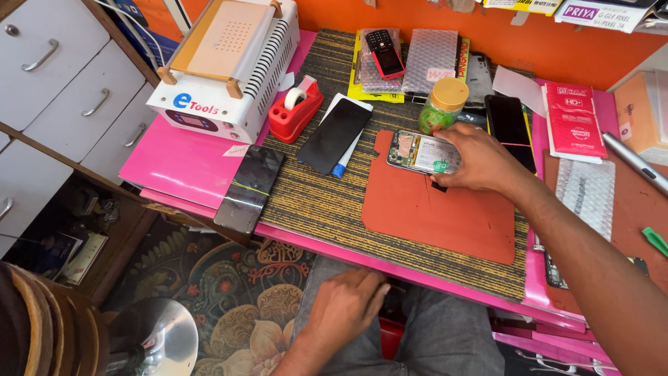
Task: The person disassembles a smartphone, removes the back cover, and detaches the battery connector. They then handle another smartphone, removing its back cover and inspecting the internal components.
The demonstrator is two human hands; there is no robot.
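Right hand point(480, 161) reaches over the middle of the worktop point(188, 167) and grasps an opened smartphone with its back cover off point(421, 152), its grip closed on the phone's right end, fingers over the top edge. The phone lies flat, inner parts facing up, across the far edge of a rust-red rubber mat point(438, 209), which rests on a striped yellow-and-black woven mat point(320, 202). Left hand point(344, 306) rests below the near edge of the worktop, on the person's lap in grey trousers point(445, 334); its fingers are loosely curled and hold nothing.

Just beyond the phone stands a small green jar with a tan lid point(443, 104). To the phone's left lies a black glass panel on a white sheet point(335, 135), then a red tape dispenser with a white roll point(296, 110), and at the far left corner a white heating machine with an orange plate point(226, 63). A dark cracked screen panel point(249, 188) overhangs the near left edge. A second black phone point(509, 125) lies right of the jar.
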